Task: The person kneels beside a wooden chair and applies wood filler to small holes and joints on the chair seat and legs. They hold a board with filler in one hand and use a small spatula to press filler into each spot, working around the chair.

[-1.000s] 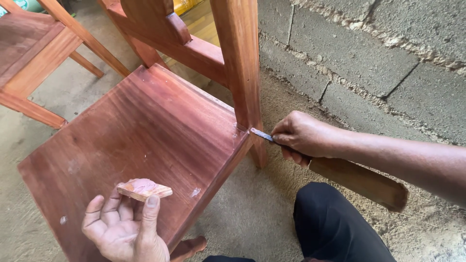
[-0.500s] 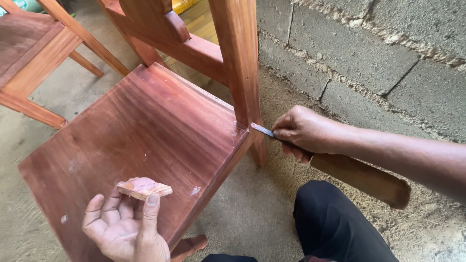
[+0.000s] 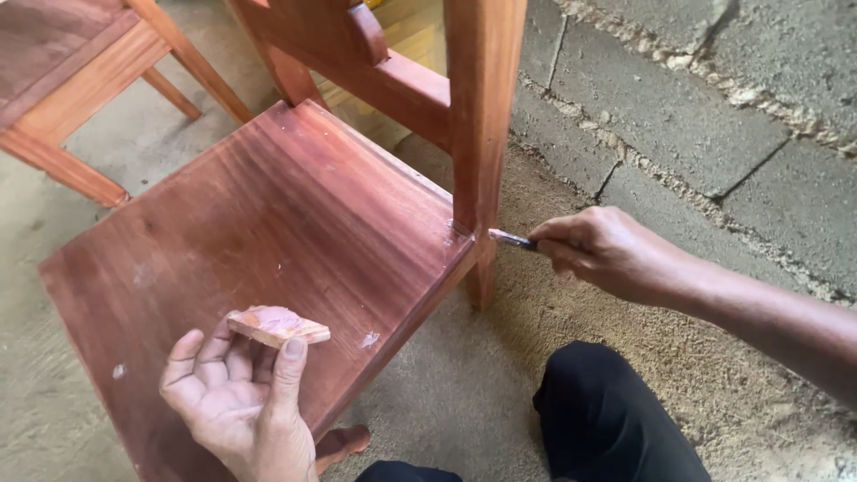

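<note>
Rough concrete floor (image 3: 464, 393) underfoot, sandy and gritty, with a grey block wall (image 3: 714, 116) running close along the right. Between wall and chair there's only a narrow strip of open floor, and the right arm reaches across it. One reddish wooden chair (image 3: 268, 232) stands in the middle, its flat seat bare, front edge near the camera, rear post (image 3: 482, 107) rising at the right corner. A second piece of wooden furniture (image 3: 62, 89) sits well apart at upper left, open floor between the two. Right hand (image 3: 607, 254), fingers pinched together on a small metal blade (image 3: 509, 237), tip touching the joint where the post meets the seat; it may be a putty knife, the handle is hidden. Left hand (image 3: 237, 393) hovers palm up over the seat's near edge, thumb and fingertips clamped on one small wood scrap (image 3: 277, 326) smeared with pinkish filler. A dark-trousered knee (image 3: 607, 419) sits below.
</note>
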